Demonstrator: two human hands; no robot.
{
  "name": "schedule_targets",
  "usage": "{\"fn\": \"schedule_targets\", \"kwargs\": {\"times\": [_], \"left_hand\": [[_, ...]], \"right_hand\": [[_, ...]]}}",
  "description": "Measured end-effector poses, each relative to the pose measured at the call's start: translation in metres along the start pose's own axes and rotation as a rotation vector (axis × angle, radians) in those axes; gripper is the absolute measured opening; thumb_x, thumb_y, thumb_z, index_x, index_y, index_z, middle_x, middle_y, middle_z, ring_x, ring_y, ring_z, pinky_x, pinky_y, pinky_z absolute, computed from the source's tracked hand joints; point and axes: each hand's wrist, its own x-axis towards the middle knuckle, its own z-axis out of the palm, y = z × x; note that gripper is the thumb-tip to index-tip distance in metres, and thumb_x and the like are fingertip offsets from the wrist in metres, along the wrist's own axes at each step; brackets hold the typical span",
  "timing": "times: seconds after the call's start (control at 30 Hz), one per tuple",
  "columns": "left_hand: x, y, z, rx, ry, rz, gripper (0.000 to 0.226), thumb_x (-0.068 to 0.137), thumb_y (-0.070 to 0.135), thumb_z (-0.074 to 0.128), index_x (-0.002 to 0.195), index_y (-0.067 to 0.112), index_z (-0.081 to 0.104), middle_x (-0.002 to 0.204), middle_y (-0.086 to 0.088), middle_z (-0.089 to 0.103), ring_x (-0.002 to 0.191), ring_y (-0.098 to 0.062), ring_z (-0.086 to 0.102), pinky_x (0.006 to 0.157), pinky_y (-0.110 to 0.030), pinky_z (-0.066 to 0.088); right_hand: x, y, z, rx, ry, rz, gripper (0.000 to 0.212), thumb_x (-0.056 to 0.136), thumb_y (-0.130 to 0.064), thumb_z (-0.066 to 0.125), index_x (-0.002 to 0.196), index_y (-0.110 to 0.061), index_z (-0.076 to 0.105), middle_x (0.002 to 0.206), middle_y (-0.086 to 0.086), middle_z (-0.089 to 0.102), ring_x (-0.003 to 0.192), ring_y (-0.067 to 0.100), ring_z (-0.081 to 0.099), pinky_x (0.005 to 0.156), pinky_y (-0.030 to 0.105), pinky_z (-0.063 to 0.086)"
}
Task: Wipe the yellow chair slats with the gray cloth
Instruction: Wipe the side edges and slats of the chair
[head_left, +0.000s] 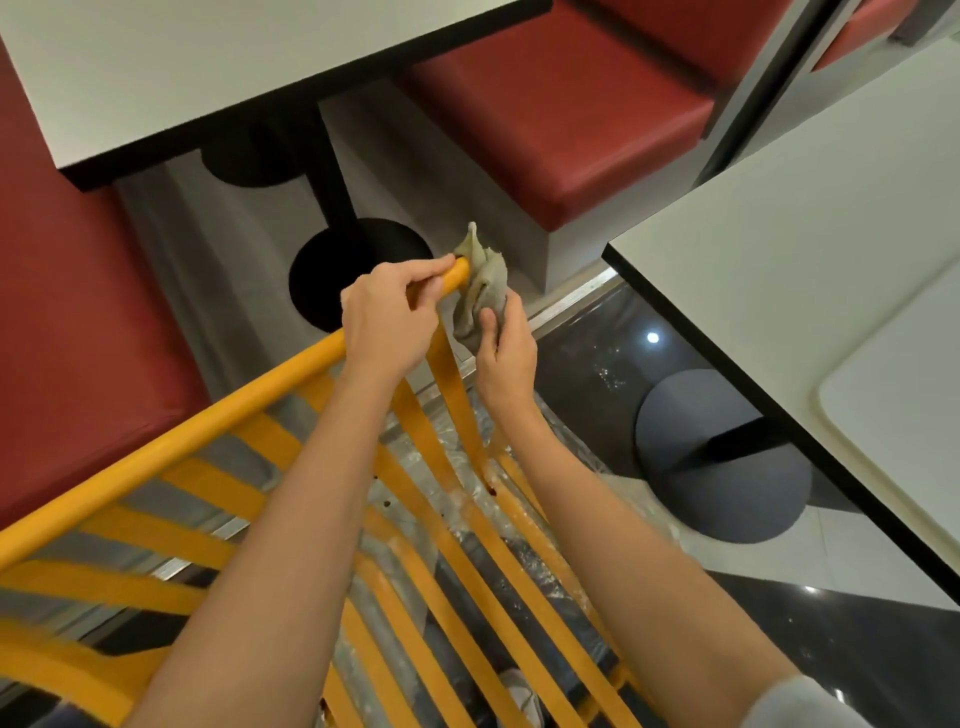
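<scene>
A yellow slatted chair (218, 499) fills the lower left and centre of the head view, its round top rail running up to a corner near the middle. My left hand (387, 317) grips that rail just short of the corner. The gray cloth (483, 283) is wrapped around the rail's corner and hangs down beside it. My right hand (504, 348) pinches the cloth from below, pressing it against the topmost slat. Several yellow slats (452, 561) run down between my forearms.
A white table (156, 67) stands at the top left on a black post with a round base. A second white table (810, 270) is at the right over a gray round base (727, 457). Red seats (561, 114) flank the tables.
</scene>
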Motion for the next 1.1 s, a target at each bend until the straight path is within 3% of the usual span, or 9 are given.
{"fn": "schedule_targets", "kwargs": {"times": [0.1, 0.17, 0.27, 0.47, 0.6, 0.73, 0.87, 1.0, 1.1], "left_hand": [[-0.001, 0.001, -0.001, 0.01, 0.003, 0.004, 0.028, 0.097, 0.025, 0.057, 0.119, 0.038, 0.068, 0.099, 0.009, 0.073, 0.094, -0.014, 0.063, 0.1, -0.048, 0.044], [-0.002, 0.002, -0.001, 0.038, 0.005, 0.012, 0.028, 0.098, 0.025, 0.056, 0.12, 0.037, 0.067, 0.101, 0.009, 0.073, 0.097, -0.014, 0.063, 0.107, -0.04, 0.035], [-0.003, 0.004, -0.002, 0.067, 0.002, 0.009, 0.028, 0.099, 0.024, 0.055, 0.122, 0.035, 0.066, 0.11, 0.011, 0.072, 0.108, -0.011, 0.06, 0.099, -0.029, 0.021], [-0.002, 0.003, -0.002, 0.033, 0.013, 0.008, 0.028, 0.098, 0.023, 0.056, 0.121, 0.034, 0.067, 0.103, 0.008, 0.073, 0.098, -0.014, 0.062, 0.104, -0.045, 0.037], [-0.001, 0.002, 0.001, 0.034, 0.013, 0.03, 0.027, 0.098, 0.02, 0.056, 0.12, 0.03, 0.069, 0.108, 0.009, 0.072, 0.107, -0.013, 0.061, 0.108, -0.047, 0.035], [0.0, 0.0, 0.001, 0.003, 0.006, 0.028, 0.027, 0.095, 0.019, 0.06, 0.119, 0.026, 0.069, 0.112, 0.007, 0.071, 0.11, -0.015, 0.061, 0.105, -0.056, 0.04], [-0.001, 0.002, -0.001, -0.003, 0.016, 0.031, 0.027, 0.095, 0.018, 0.061, 0.119, 0.025, 0.07, 0.112, 0.006, 0.071, 0.11, -0.016, 0.06, 0.105, -0.058, 0.039], [0.001, 0.0, 0.002, 0.023, 0.016, 0.034, 0.025, 0.095, 0.019, 0.061, 0.119, 0.023, 0.068, 0.112, 0.005, 0.07, 0.11, -0.017, 0.061, 0.106, -0.057, 0.039], [0.002, -0.002, 0.003, 0.023, 0.018, 0.035, 0.018, 0.094, 0.019, 0.062, 0.111, 0.021, 0.066, 0.101, 0.009, 0.066, 0.101, -0.016, 0.062, 0.104, -0.056, 0.042]], "right_hand": [[0.003, -0.016, 0.002, 0.019, 0.086, 0.092, 0.018, 0.105, -0.018, 0.044, 0.107, -0.007, 0.058, 0.089, 0.003, 0.065, 0.079, 0.02, 0.061, 0.073, 0.049, 0.051], [0.01, -0.034, 0.006, 0.081, 0.088, 0.098, 0.024, 0.107, -0.025, 0.041, 0.103, -0.009, 0.058, 0.087, 0.004, 0.065, 0.079, 0.019, 0.061, 0.073, 0.045, 0.051], [0.017, -0.038, 0.006, 0.071, -0.009, 0.02, 0.027, 0.108, -0.034, 0.036, 0.104, -0.016, 0.055, 0.089, -0.003, 0.064, 0.082, 0.013, 0.061, 0.072, 0.034, 0.049], [0.018, -0.006, -0.014, 0.083, -0.031, 0.111, 0.027, 0.107, -0.022, 0.042, 0.101, -0.005, 0.062, 0.088, 0.006, 0.065, 0.076, 0.005, 0.056, 0.075, 0.036, 0.048], [0.024, -0.026, -0.003, 0.15, -0.072, 0.03, 0.018, 0.107, -0.027, 0.043, 0.114, -0.023, 0.059, 0.099, -0.014, 0.065, 0.097, 0.007, 0.064, 0.086, 0.031, 0.054], [0.019, -0.01, -0.007, 0.111, -0.053, 0.086, 0.024, 0.108, -0.026, 0.04, 0.101, -0.02, 0.062, 0.081, -0.017, 0.06, 0.076, -0.004, 0.059, 0.067, 0.02, 0.048], [0.012, 0.004, -0.011, 0.09, -0.029, 0.244, 0.033, 0.107, -0.036, 0.039, 0.098, -0.02, 0.066, 0.08, -0.011, 0.062, 0.081, 0.007, 0.06, 0.076, 0.036, 0.053], [0.016, -0.032, 0.003, 0.158, -0.017, 0.136, 0.021, 0.107, -0.034, 0.04, 0.105, -0.028, 0.059, 0.089, -0.018, 0.063, 0.088, 0.001, 0.061, 0.082, 0.031, 0.051], [0.029, -0.038, 0.007, 0.178, -0.023, 0.139, 0.027, 0.106, -0.043, 0.037, 0.096, -0.034, 0.06, 0.085, -0.02, 0.065, 0.085, -0.002, 0.062, 0.084, 0.033, 0.053]]}}
